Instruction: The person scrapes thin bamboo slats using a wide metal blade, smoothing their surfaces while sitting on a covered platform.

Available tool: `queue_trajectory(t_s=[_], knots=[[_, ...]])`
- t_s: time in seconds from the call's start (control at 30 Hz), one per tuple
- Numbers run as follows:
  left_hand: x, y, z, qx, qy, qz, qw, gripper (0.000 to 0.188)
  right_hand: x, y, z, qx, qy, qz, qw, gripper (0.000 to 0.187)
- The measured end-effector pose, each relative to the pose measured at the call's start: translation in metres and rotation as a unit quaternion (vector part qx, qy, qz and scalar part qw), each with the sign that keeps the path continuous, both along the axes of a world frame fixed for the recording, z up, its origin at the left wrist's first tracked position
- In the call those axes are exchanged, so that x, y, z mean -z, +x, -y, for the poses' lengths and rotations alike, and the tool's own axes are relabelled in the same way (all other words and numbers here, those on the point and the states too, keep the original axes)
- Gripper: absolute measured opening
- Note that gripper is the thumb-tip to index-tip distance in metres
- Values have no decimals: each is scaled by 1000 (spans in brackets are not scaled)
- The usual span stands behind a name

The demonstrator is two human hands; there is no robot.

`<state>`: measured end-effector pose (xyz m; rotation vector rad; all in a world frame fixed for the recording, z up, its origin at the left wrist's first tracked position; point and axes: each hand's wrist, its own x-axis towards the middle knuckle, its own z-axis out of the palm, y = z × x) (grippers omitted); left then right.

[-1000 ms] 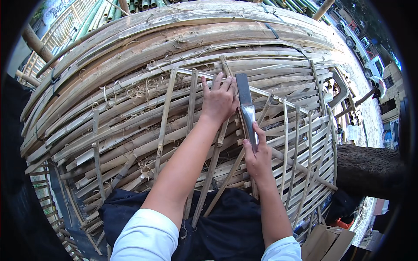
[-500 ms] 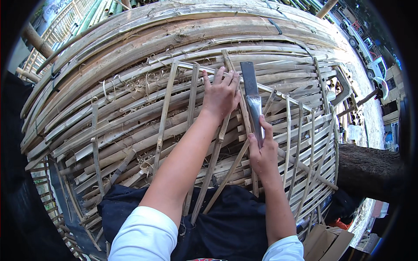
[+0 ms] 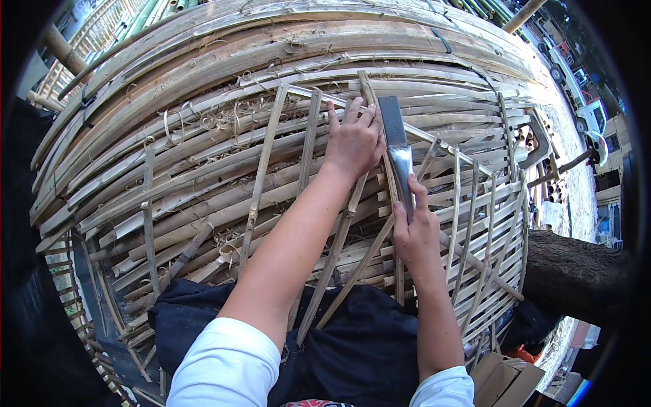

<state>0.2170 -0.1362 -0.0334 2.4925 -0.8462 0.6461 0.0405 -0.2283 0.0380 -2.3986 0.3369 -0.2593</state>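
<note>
My left hand (image 3: 354, 144) rests over the upper part of a narrow bamboo slat (image 3: 365, 87), its outer finger lifted apart from the others and its thumb hidden. The other fingers bend over the slat. Just to the right, my right hand (image 3: 416, 234) is closed around the silvery metal handle (image 3: 401, 165) of a broad knife. Its dark, square-ended blade (image 3: 392, 122) points away from me, close beside my left fingers. Another slat (image 3: 390, 178) runs along the blade's left side. These slats belong to a lattice of crossing bamboo strips (image 3: 468, 230).
Long split bamboo lengths (image 3: 224, 57) are stacked beyond my hands, with curled shavings (image 3: 180, 125) on them. Dark cloth (image 3: 359, 332) covers the near side. A thick log (image 3: 569, 271) and cardboard box (image 3: 505, 376) are at right. Parked vehicles (image 3: 590, 122) stand farther off.
The view has shifted a little. Both hands appear slightly farther right, and the knife is a bit closer to my left hand. Each hand keeps its hold.
</note>
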Motion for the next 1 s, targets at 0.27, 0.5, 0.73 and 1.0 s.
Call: queue_trajectory(t_s=[0.27, 0.5, 0.73, 1.0], knots=[[-8, -6, -1, -2, 21, -25, 999, 45, -7, 1, -1, 18, -34, -85, 996, 47], [1, -5, -2, 0, -16, -14, 1000, 44, -13, 2, -3, 3, -19, 0, 1000, 44], [-1, 1, 0, -6, 5, -12, 1000, 48, -15, 0, -4, 12, -22, -19, 1000, 42], [-3, -3, -3, 1, 0, -19, 1000, 46, -14, -2, -2, 26, -23, -101, 994, 46]])
